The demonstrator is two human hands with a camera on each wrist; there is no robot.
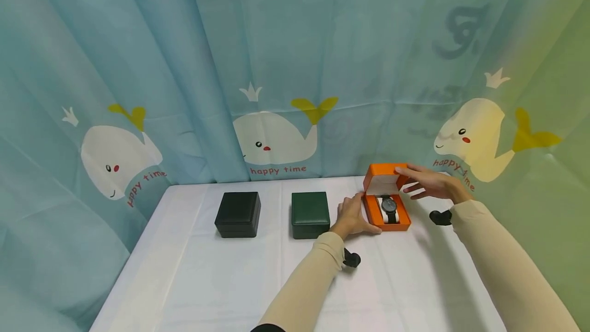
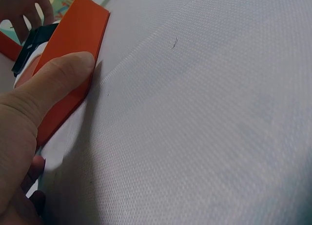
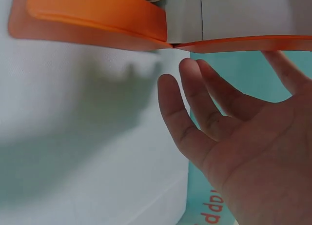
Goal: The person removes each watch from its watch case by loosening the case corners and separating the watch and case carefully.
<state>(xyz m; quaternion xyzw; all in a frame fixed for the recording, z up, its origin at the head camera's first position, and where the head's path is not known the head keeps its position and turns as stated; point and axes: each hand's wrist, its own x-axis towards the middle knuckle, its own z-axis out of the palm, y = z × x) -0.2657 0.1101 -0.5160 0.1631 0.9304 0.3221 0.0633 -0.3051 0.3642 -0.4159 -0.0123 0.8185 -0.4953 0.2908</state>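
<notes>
An orange watch box (image 1: 402, 226) stands on the table with its lid (image 1: 386, 169) raised. Inside, a black wristwatch (image 1: 389, 205) sits on a white cushion. My left hand (image 1: 352, 216) grips the box's lower part, its thumb (image 2: 68, 71) on the front wall and the other fingers along the left side. At the lid's right edge, my right hand (image 1: 430, 183) touches it with extended fingers. The right wrist view shows this hand's palm, with several loosely bent fingers (image 3: 195, 100) beside the hinge and one passing behind the lid.
To the left of the orange box stand a closed dark green box (image 1: 310, 214) and a closed black box (image 1: 237, 214). A white cloth covers the table (image 1: 221, 281). Behind it hangs a blue-green curtain (image 1: 369, 40) printed with whales.
</notes>
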